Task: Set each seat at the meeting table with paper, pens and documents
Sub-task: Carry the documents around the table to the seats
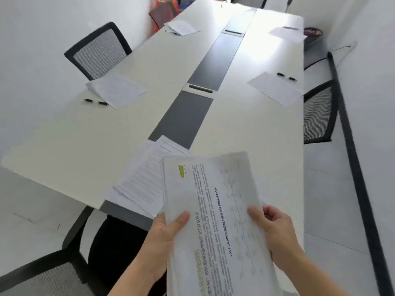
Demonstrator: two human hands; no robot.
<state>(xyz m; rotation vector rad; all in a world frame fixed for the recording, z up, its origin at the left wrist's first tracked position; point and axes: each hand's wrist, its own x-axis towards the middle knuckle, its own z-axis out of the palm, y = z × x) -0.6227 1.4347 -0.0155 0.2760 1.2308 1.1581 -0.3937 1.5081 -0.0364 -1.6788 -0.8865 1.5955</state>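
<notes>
I hold a stack of printed documents (215, 214) over the near end of the long white meeting table (85, 150). My left hand (164, 233) grips its left edge and my right hand (275, 231) grips its right edge. A fanned pile of printed sheets (141, 178) lies on the table just behind the stack. Paper (116, 90) with two black pens (96, 101) lies at the left seat. On the right side, paper (275, 87) lies with two pens (286, 76). Farther seats hold paper at the far left (181, 27) and at the far right (286, 34).
A dark grey cable strip (183, 118) runs down the table's middle. Black mesh chairs stand at the left (98, 50), at the right (319, 112) and at the near left corner (53, 276). White walls close in on both sides.
</notes>
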